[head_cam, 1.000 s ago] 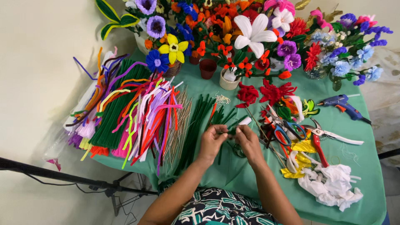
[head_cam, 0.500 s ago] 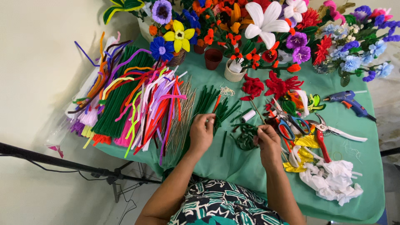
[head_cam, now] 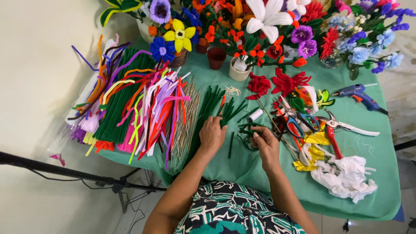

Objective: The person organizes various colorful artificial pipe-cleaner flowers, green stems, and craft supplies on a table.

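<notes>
— While the dark green stems (head_cam: 225, 110) are being picked from, how are the fingers set?

— The left hand (head_cam: 212, 135) is laid palm down at the near end of the loose stems, its fingers curled together over them; whether one stem is actually pinched cannot be told. The right hand (head_cam: 265, 145) is held just to the right, its fingertips drawn together on a small dark green twisted piece (head_cam: 248, 130).

— Where is the work lying?

— The twisted piece is kept on the green tablecloth (head_cam: 372, 182), between the two hands, near the person. A larger green bundle (head_cam: 119, 108) is seen well to the left, beside the mixed coloured stems (head_cam: 151, 108).

— How is the step best done?

— A single stem should be separated by the left fingers, so that its neighbours are not dragged along. The twisted piece should be held firmly by the right fingertips, so that its shape is not lost.

— What lies to the right?

— The scissors (head_cam: 299, 125) and red-handled cutters (head_cam: 336, 132) are placed just right of the right hand, the glue gun (head_cam: 359, 95) farther off, and finished flowers (head_cam: 268, 17) along the far edge.
</notes>
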